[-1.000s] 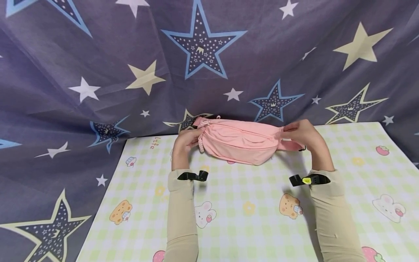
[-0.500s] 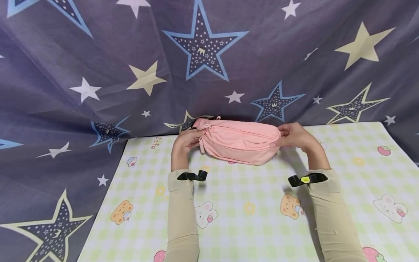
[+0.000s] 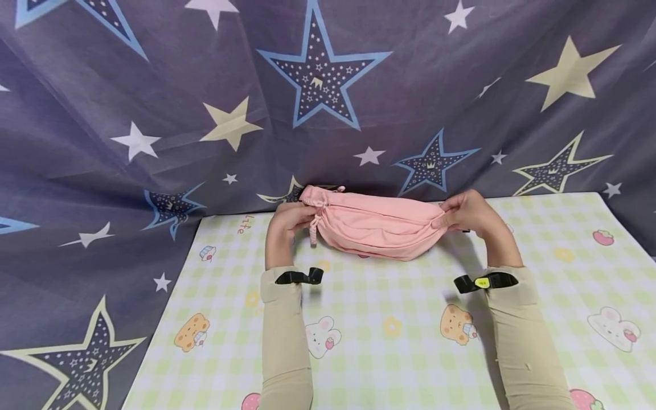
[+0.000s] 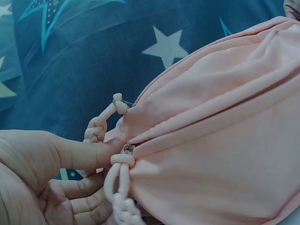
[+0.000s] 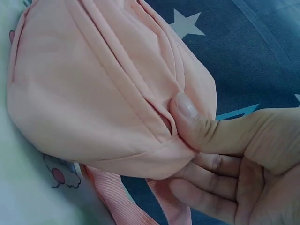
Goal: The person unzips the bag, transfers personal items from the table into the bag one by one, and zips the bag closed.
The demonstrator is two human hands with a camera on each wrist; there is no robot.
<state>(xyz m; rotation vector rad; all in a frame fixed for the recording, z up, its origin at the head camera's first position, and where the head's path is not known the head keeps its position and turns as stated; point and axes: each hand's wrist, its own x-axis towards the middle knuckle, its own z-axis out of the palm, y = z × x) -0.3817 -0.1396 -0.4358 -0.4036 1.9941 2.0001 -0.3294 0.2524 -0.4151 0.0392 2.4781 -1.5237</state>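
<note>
A pink waist bag is at the back of the table, held at both ends. My left hand pinches its left end, the thumb lying beside a zipper pull with a braided cord. A second braided cord hangs behind that thumb. My right hand grips the other end; in the right wrist view its thumb presses on the front near the zipper's end, with the fingers behind. Pink webbing straps hang below that end. The bag's back is hidden.
A table with a checked, cartoon-printed cover lies under the arms. Right behind the bag hangs a dark star-patterned curtain. Each wrist wears a black strap mount.
My right hand has shifted its hold on the bag's right end, moving inward and then back out. The bag's right end sits slightly lower and looks more stretched. My left hand stays at its end.
</note>
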